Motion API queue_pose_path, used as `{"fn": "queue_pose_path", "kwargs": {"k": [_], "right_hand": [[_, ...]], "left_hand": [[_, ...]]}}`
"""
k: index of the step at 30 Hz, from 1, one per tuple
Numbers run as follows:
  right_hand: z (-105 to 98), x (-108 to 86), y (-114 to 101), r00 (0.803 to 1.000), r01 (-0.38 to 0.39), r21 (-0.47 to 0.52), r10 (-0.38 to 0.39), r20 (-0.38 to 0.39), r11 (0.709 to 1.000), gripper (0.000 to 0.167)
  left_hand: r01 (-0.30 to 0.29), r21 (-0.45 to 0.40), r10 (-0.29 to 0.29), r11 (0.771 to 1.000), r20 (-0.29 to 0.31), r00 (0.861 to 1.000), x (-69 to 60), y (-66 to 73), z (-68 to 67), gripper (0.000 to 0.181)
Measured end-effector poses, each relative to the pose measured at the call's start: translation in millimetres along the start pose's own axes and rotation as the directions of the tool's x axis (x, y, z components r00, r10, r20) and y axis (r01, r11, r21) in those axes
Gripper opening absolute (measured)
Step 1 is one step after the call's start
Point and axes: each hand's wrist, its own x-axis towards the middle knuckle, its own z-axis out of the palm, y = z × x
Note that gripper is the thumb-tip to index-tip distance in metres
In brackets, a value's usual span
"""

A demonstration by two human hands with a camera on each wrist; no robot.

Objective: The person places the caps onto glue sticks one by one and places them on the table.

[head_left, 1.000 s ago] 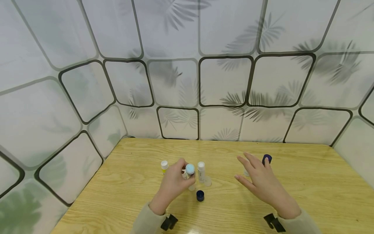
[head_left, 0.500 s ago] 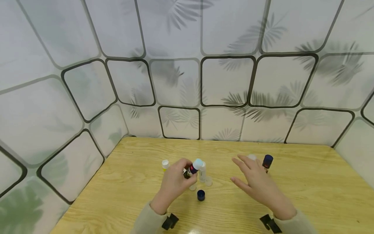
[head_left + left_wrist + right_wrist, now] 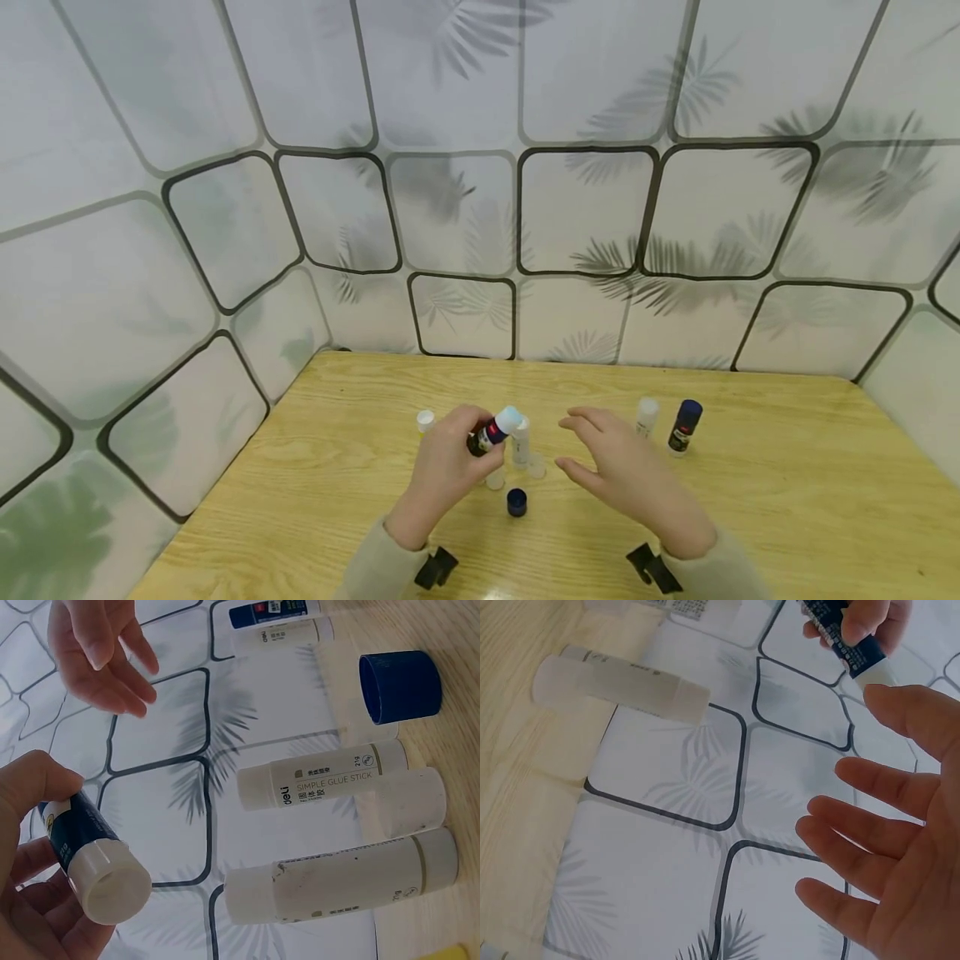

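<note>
My left hand (image 3: 450, 458) holds a dark blue glue stick (image 3: 495, 431), tilted so its pale end points up and right. In the left wrist view, thumb and fingers wrap the glue stick (image 3: 82, 836), and its bare whitish end faces the camera. To its right is my right hand (image 3: 626, 471), with fingers spread and relaxed, holding nothing. On the table in front of the left hand lies a dark blue cap (image 3: 517, 502). White glue sticks (image 3: 326, 780) stand just beyond, partly hidden by the left hand in the head view.
Behind the right hand stand a white glue stick (image 3: 647, 415) and a capped blue glue stick (image 3: 683, 428). A white-topped tube (image 3: 425, 420) is at the left. Translucent round pieces (image 3: 536, 465) sit by the white sticks. Patterned fabric (image 3: 570, 208) borders the wooden table (image 3: 300, 500).
The left hand has tipped the glue stick from facing the camera to leaning rightward. My right hand has moved left toward it, uncovering the two glue sticks on the right.
</note>
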Motion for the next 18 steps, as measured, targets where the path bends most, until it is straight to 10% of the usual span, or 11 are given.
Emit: {"fn": "queue_pose_path", "kwargs": {"k": [18], "right_hand": [[30,21.0,-19,0.987,-0.022,0.162,-0.004,0.16,0.987,0.028]], "left_hand": [[0.004,0.012,-0.004,1.0,-0.022,1.0,0.6,-0.7,-2.3,0.022]]}}
